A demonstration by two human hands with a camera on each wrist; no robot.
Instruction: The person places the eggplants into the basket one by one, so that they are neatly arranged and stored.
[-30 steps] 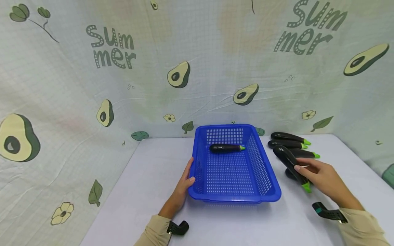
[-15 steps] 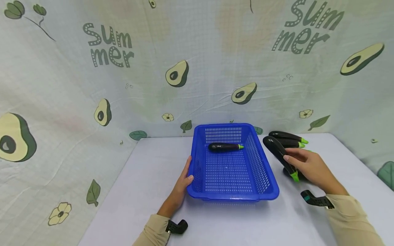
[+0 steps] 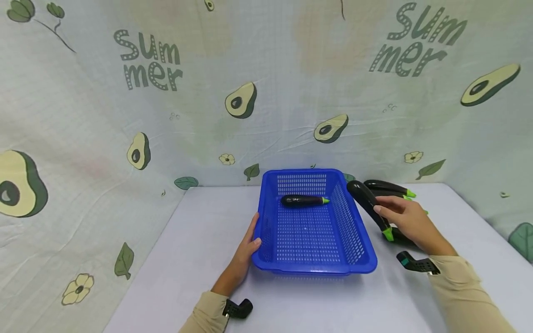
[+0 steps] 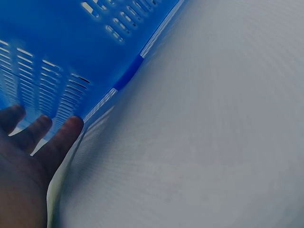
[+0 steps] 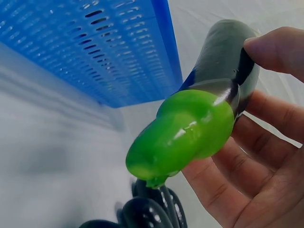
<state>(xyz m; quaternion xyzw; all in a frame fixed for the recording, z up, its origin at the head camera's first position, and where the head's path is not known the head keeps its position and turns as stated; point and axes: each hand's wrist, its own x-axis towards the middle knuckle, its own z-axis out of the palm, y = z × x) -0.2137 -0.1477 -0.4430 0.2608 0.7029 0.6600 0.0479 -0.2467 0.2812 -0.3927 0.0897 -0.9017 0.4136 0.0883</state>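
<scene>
A blue plastic basket (image 3: 308, 268) with slotted walls stands mid-table, and one eggplant (image 3: 300, 200) lies inside it toward the back. My left hand (image 3: 241, 261) touches the basket's left side; in the left wrist view its fingers (image 4: 61, 142) lie fairly straight against the slotted outer wall. With thumb and fingers, my right hand (image 3: 410, 224) holds a dark eggplant (image 3: 366, 201) tilted just outside the basket's right rim, raised over the table. Its green stem end (image 5: 190, 128) faces the right wrist camera.
Several more eggplants (image 3: 389, 187) lie at the right of the basket, partly hidden behind my right hand and the held eggplant. One eggplant (image 3: 397, 237) lies nearer the front. A printed cloth (image 3: 291, 92) hangs behind the white table (image 3: 200, 240).
My right hand has carried the held eggplant leftward and slightly back, from over the other eggplants to the basket's right rim. The left hand and basket stay in place.
</scene>
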